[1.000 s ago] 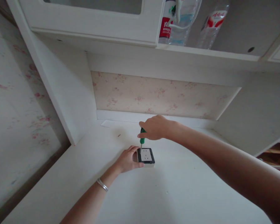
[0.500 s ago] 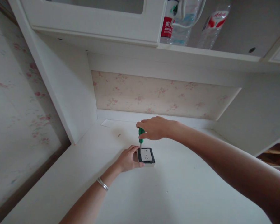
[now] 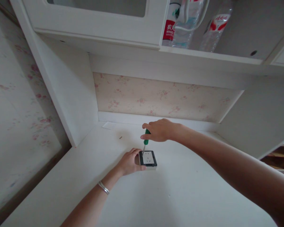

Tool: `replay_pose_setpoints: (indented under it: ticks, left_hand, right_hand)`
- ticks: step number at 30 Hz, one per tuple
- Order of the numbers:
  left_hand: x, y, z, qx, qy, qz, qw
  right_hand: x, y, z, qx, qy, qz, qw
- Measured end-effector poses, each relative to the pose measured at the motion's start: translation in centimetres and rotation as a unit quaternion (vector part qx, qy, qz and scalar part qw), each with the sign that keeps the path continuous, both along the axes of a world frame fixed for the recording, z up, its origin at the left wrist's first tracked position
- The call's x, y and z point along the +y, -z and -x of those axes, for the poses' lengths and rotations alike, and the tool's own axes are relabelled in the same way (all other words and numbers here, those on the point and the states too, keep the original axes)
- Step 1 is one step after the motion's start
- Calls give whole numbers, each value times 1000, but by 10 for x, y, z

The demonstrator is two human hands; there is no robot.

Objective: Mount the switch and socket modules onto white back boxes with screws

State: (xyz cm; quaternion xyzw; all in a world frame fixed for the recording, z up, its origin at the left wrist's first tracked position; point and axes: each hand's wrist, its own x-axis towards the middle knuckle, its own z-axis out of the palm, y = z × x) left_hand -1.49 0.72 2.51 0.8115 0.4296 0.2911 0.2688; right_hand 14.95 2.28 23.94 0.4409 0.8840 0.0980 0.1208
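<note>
A smooth, matt white bench (image 3: 180, 195) runs under your arms. It is boxed in by a plain white side panel (image 3: 71, 94) on your left and a strip of pale floral wallpaper (image 3: 161, 97) at the back. Overhead hangs a white cabinet door (image 3: 97, 22) with a glass pane. Beside it, an open shelf (image 3: 210, 53) carries two clear plastic bottles (image 3: 214, 30) with red labels.

Your right forearm crosses the right half of the view. The socket (image 3: 148, 158) lies flat near the middle of the bench. It is a small square with a white slotted face in a dark frame.

Your left hand (image 3: 130, 161) rests on the bench, fingers curled together against the socket's left edge and thumb along its near side. There is a thin silver bracelet (image 3: 103, 187) on that wrist. Your right hand (image 3: 159, 130) is closed around the green handle of a screwdriver (image 3: 146, 133). Its thin metal shaft tilts down to the socket's far left corner. A tiny dark speck (image 3: 120, 137) sits on the bench, apart to the left.
</note>
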Motion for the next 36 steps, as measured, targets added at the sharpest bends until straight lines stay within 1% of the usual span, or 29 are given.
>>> replay_pose_setpoints:
  ticks: [3,5,7,13,19,23,26,29,32,36]
  left_hand:
    - [1,1,0,2,1,-2,1000]
    - [1,1,0,4,1,2,1000]
    - [0,1,-1,6,-4,9,1000]
    - [0,1,-1,4,-11,12,1000]
    - [1,1,-1,10,-7,6,1000]
    - [1,1,-1,10,-4,3,1000]
    - [1,1,-1,8,-6,4,1000]
    - [1,2,-1,8,-6,5,1000]
    - [1,2,-1,11,-8,5,1000]
    - [2,1,-1,13,-5,2,1000]
  right_hand:
    - [-1,1,-1,17,-44,53,997]
    - [-3,1,2,12,-61,50,997]
    - [-6,1,6,0,-67,28,997]
    - [-14,1,16,-19,-61,-9,998]
    - [-12,2,24,-10,-51,-31,998]
    - [-11,1,23,-2,-46,-19,999]
    - [-10,-1,18,12,-32,18,999]
    - [-8,-1,13,18,-43,46,998]
    - [-7,-1,11,7,-51,26,998]
    - [-8,-1,12,-1,-47,2,999]
